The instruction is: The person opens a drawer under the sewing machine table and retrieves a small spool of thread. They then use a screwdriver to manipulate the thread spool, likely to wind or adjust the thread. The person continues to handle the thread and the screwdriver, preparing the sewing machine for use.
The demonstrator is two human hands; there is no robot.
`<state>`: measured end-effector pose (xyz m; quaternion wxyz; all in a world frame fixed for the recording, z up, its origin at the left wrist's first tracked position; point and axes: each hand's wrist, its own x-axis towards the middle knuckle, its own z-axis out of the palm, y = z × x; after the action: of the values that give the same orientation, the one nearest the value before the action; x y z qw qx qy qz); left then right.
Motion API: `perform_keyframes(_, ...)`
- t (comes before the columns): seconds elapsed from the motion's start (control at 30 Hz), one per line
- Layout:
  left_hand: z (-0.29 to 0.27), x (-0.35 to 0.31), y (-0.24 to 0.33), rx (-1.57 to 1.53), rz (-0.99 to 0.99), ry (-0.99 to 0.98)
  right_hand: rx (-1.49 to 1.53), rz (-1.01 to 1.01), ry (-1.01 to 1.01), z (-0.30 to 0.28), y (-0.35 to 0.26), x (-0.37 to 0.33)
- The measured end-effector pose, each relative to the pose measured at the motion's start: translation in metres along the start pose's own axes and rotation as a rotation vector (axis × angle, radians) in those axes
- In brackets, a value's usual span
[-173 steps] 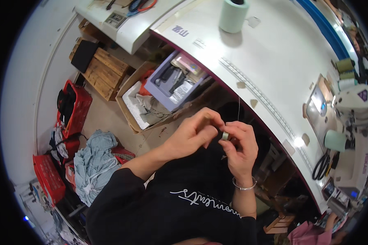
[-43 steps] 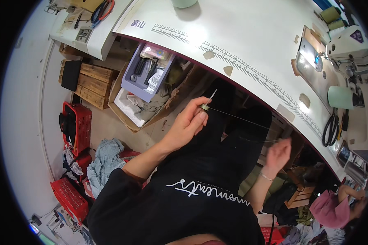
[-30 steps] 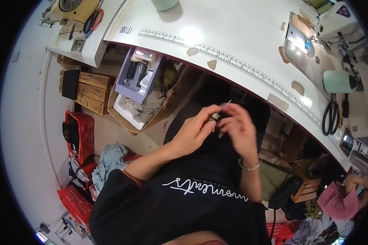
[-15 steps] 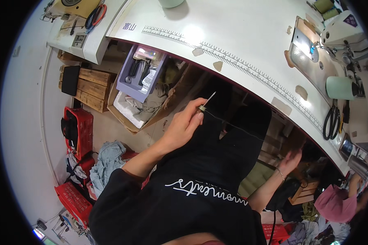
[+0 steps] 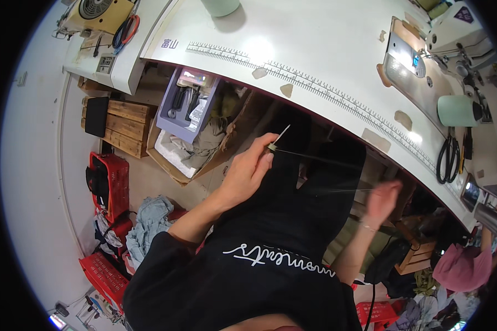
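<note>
Bobbin (image 5: 272, 147) sat at the fingertips of the left hand (image 5: 248, 171), pinched between thumb and forefinger, over the person's dark-clothed lap and just short of the table (image 5: 315, 33) edge. Beside it a thin pale rod (image 5: 282, 133) slanted up and to the right; whether it passed through the bobbin was hard to tell. Thread (image 5: 306, 155) ran from the bobbin toward the right. Well apart from the left hand, the right hand (image 5: 384, 199) was raised below the table edge, blurred, its fingers bent; a faint strand reached it, but I could not tell how tightly they closed or whether they gripped it. To the left of the bobbin, a purple bin (image 5: 164, 122) sat over a carton (image 5: 159, 161). Scissors (image 5: 448, 161) lay on the table, near a green cone (image 5: 457, 110).
</note>
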<state>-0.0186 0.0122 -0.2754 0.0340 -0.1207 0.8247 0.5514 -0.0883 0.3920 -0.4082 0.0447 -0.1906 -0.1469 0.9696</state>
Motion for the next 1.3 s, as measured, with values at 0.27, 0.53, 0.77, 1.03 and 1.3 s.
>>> perform_keyframes(0.27,0.014,0.002,0.003,-0.003,0.037,-0.058,-0.613,-0.097,-0.156,-0.021,-0.032,0.018)
perform_keyframes(0.53,0.020,0.001,0.007,0.101,0.185,-0.025,-1.144,0.705,-0.753,0.114,0.125,-0.061)
perform_keyframes(0.77,0.008,-0.001,-0.009,0.091,0.093,-0.009,0.261,0.328,-0.145,-0.034,-0.047,0.003)
perform_keyframes(1.03,0.016,-0.001,0.001,0.090,0.104,-0.087,-0.532,0.057,-0.287,0.015,0.005,0.012)
perform_keyframes(1.3,0.016,-0.003,-0.003,0.154,0.178,-0.040,-1.183,0.800,-0.734,0.099,0.116,-0.061)
